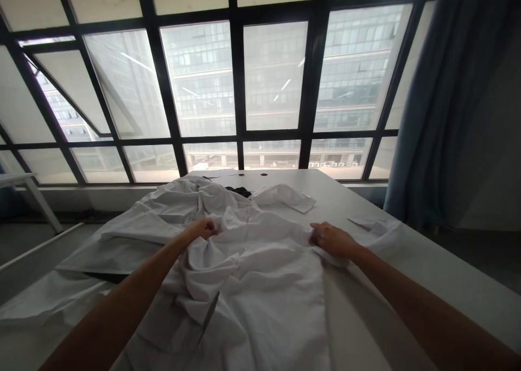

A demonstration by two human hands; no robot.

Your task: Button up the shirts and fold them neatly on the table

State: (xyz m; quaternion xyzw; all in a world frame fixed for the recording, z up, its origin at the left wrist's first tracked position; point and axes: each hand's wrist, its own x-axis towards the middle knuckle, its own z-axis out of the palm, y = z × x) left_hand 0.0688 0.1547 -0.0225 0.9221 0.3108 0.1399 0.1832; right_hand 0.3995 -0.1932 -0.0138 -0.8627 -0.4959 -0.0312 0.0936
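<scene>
A white long-sleeved garment [264, 268], perhaps a coat or shirt, lies spread and wrinkled on the white table in front of me. My left hand [205, 228] is closed on its cloth near the upper left side. On the opposite side, my right hand [331, 239] grips the cloth close to a sleeve. That sleeve [378, 232] trails out to the right beyond my wrist. A seam or front edge runs down the garment's middle, and a dark slit shows lower down. The fingertips of both hands are partly hidden by folds.
More white cloth [163, 208] is heaped on the left and hangs toward the near left. Something black [239, 192] lies behind the garment. The white table [427, 273] reaches toward large windows [277, 77]. A blue curtain [431, 105] hangs at right; another table [24, 181] stands far left.
</scene>
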